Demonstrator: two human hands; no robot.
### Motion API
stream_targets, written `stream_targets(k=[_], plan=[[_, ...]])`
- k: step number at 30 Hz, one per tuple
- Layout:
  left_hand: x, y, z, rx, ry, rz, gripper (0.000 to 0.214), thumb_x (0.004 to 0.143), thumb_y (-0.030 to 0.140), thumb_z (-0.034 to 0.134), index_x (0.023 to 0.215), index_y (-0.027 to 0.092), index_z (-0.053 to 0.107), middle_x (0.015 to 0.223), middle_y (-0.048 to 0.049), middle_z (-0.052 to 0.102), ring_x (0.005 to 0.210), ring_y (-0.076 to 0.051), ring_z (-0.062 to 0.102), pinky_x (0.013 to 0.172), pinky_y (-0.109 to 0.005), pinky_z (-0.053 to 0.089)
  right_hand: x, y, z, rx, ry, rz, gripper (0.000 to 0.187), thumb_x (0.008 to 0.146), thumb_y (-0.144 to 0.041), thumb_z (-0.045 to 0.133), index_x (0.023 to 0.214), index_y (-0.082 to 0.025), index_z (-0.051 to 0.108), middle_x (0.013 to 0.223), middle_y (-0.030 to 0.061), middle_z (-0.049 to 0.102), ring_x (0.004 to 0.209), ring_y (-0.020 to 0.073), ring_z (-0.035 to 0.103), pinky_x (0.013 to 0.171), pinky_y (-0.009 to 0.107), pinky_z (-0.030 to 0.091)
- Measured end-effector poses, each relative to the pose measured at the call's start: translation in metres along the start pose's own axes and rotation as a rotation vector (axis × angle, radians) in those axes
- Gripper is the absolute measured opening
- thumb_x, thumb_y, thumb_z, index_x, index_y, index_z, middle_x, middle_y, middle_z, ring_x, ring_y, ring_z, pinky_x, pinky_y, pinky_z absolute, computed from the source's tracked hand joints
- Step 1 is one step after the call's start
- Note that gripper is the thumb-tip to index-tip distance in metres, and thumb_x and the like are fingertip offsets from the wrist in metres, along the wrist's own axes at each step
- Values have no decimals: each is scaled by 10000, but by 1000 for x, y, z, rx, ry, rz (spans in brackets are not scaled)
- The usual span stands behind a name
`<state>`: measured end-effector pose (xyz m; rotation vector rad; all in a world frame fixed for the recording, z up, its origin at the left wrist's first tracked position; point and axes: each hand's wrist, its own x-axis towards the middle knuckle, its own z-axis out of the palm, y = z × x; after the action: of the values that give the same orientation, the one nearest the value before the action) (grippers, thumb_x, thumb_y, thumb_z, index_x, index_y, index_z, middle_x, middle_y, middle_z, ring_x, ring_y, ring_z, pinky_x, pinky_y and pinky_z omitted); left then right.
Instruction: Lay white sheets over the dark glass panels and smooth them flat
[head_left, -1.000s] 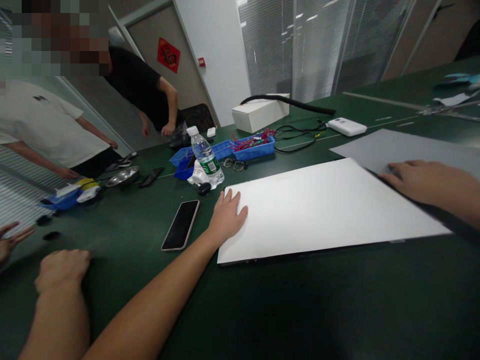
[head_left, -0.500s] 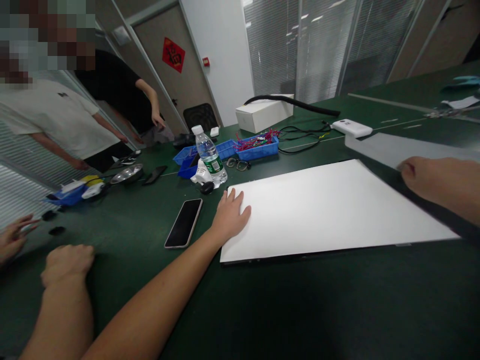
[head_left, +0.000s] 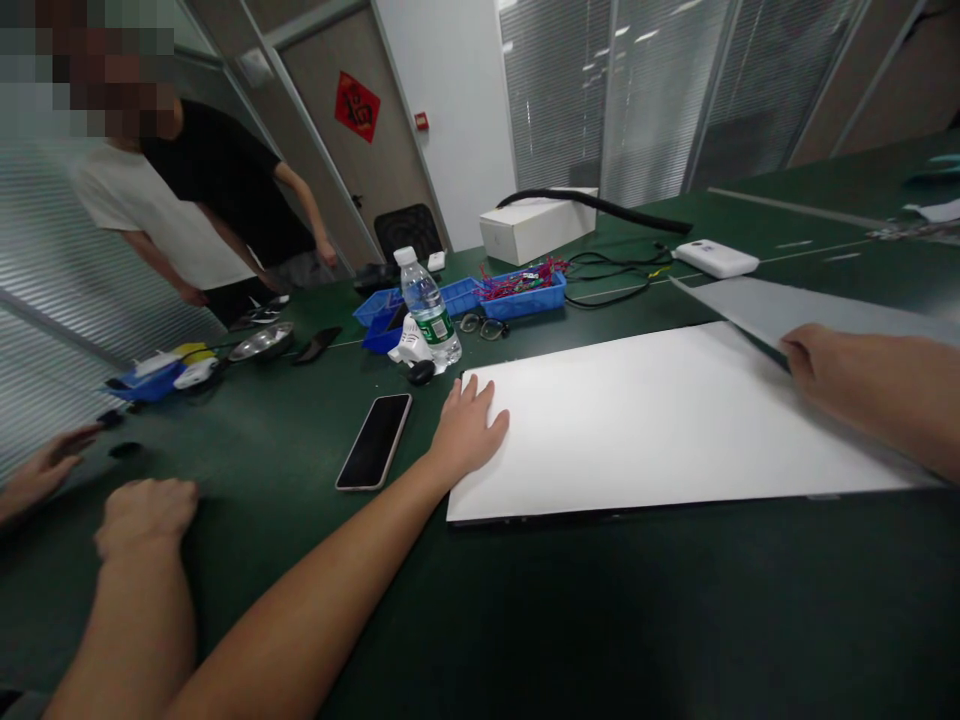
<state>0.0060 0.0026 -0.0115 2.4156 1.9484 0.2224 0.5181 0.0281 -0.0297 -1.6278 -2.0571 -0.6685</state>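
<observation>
A large white panel (head_left: 660,420) lies flat on the green table (head_left: 600,620). My left hand (head_left: 469,432) rests flat on its near-left corner, fingers spread and open. My right hand (head_left: 862,380) is at the panel's right end, fingers curled round the near edge of a thin grey sheet (head_left: 795,305). That sheet is lifted off the table and slopes away toward the back right.
A black phone (head_left: 375,440) lies left of the panel. Behind it are a water bottle (head_left: 429,310), glasses (head_left: 484,326), blue trays (head_left: 517,295), cables, a white box (head_left: 536,228) and a white device (head_left: 716,259). Another person's fist (head_left: 146,512) and hand (head_left: 45,468) rest at the left; two people stand behind.
The grey sheet lay flat under my right hand; now the hand has closed on its edge and raised it. My left hand stays on the panel. The standing people have shifted.
</observation>
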Motion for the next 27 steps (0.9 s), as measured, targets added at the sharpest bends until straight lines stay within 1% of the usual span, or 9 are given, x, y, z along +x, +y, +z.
stream_targets(k=[3,5,7,10,14,18,20,22,27], plan=[[0,0,0,-2,3,1,642,1014,447,437,1563,114,448,1673,-193,363,1588,-384,230,1271,-543,236,2,-12,-3,-43,7,-117,442,983,-559,387,957,-237,689,584,17,640,391,117,400,516,337,379],[-1,-1,0,-7,3,-2,645,1014,450,438,1565,114,446,1673,-195,361,1588,-385,231,1273,-540,232,4,-28,-7,-27,-40,-251,468,1004,-526,324,1003,-232,688,700,35,705,437,138,500,465,291,339],[-1,-1,0,-12,3,-9,648,1013,456,439,1563,113,448,1676,-199,354,1585,-395,234,1271,-540,236,5,-47,-14,65,-57,-414,475,1020,-502,297,1035,-238,691,833,37,748,573,157,625,500,300,424],[-1,-1,1,-19,7,-13,642,1008,460,447,1556,126,458,1678,-191,355,1585,-399,233,1264,-546,247,3,-75,-25,224,-39,-590,435,1029,-447,327,1080,-249,711,977,27,764,758,174,707,663,370,558],[0,-2,2,-28,16,-9,626,1007,461,445,1548,146,469,1675,-173,370,1590,-382,231,1264,-551,246,-1,-106,-43,315,-1,-756,403,1019,-323,367,1108,-243,752,1057,21,762,870,171,730,771,368,597],[1,-2,4,-21,19,-2,633,1010,467,433,1553,142,459,1675,-174,370,1589,-381,232,1264,-552,242,-4,-129,-61,304,105,-901,437,1012,-249,347,1061,-235,781,1084,6,760,889,140,731,766,303,608],[1,-3,4,-17,22,2,629,1009,459,433,1550,141,461,1669,-176,380,1588,-375,240,1265,-548,240,-4,-137,-68,308,137,-927,426,1009,-250,367,1039,-231,792,1067,8,762,881,140,732,754,293,608],[1,-3,4,-20,22,15,612,1006,449,435,1547,163,467,1653,-163,414,1584,-365,258,1266,-550,235,-6,-139,-72,315,163,-885,407,1010,-267,387,1046,-253,793,1055,1,763,891,149,735,758,302,609],[2,-5,4,-45,27,35,579,1025,440,397,1546,198,470,1625,-128,469,1580,-343,278,1269,-565,222,-15,-122,-68,336,138,-501,368,1009,-322,451,1285,-359,691,1068,-22,760,896,201,739,748,385,609]])
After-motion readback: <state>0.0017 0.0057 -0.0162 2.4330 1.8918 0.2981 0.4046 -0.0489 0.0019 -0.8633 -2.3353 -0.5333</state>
